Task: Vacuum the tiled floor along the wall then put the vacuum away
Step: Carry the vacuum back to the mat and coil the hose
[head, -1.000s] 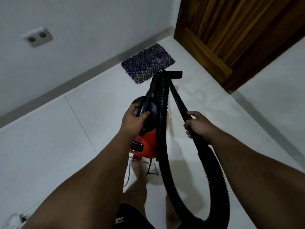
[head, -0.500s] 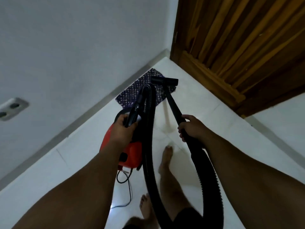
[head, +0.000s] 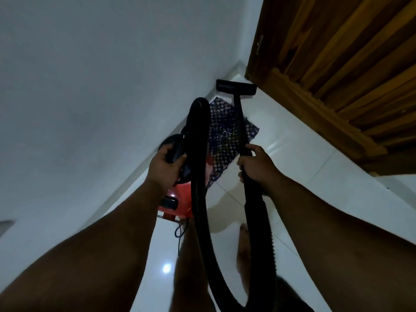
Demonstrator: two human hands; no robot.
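I carry a red canister vacuum (head: 177,199) off the white tiled floor (head: 281,154). My left hand (head: 165,164) grips its black top handle. My right hand (head: 256,165) is closed around the black wand (head: 238,122), just above where the ribbed black hose (head: 199,199) joins it. The hose loops down past my legs and back up to the canister. The flat black floor nozzle (head: 236,87) reaches into the corner between the white wall (head: 112,86) and the wooden door.
A dark patterned mat (head: 225,140) lies against the wall's skirting, under the wand. A brown wooden door (head: 337,64) fills the upper right. The power cord (head: 179,235) dangles under the canister. My bare feet (head: 244,239) stand on the tiles.
I have stepped toward the corner. The mat and door are closer, the nozzle has moved past the mat into the corner, and the wall socket has dropped out of view at the left.
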